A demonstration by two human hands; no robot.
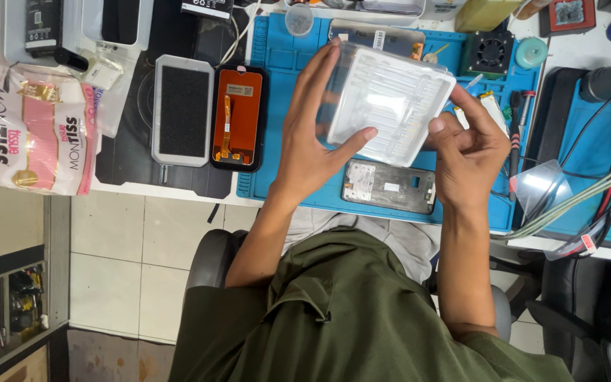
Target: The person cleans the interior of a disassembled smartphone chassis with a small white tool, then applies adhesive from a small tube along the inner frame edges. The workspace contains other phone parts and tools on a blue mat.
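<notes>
Both my hands hold a clear rectangular plastic case (389, 99) with ribbed slots, lifted above the blue work mat (284, 49). My left hand (310, 134) grips its left edge, fingers spread along the side and thumb under the near edge. My right hand (469, 152) pinches its right near corner. Under the case, on the mat, lies an opened phone body (389, 187) showing its grey inside.
A phone screen with an orange back (239, 117) and a white-framed black pad (182, 110) lie left of the mat. A tissue pack (37, 134) sits at far left. A small fan (489, 52), screwdrivers (516, 134) and cables (588, 191) crowd the right side.
</notes>
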